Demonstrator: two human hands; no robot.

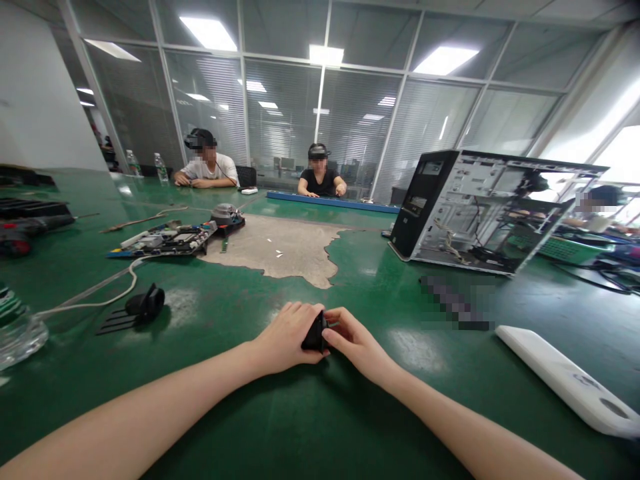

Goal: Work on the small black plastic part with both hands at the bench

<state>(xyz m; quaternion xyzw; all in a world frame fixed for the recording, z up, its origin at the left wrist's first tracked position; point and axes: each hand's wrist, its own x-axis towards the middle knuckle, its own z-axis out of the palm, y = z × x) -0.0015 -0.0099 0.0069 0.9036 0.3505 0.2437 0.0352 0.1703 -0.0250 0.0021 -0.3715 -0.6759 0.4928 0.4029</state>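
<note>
Short of circuit board (170,239) and computer case (413,210), left grip (284,338) and right grip (357,341) clasp a black part (313,335).

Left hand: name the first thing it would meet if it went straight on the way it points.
With the black part in its grip, the left hand would probably meet the right hand first; depth is unclear.

This is an electronics workshop in an office-like room: the worn green tabletop (320,427) carries an open PC case (425,213), with a circuit board (170,239) to the case's left, a basket (575,249) to its right and a glass partition (285,87) behind it.
</note>
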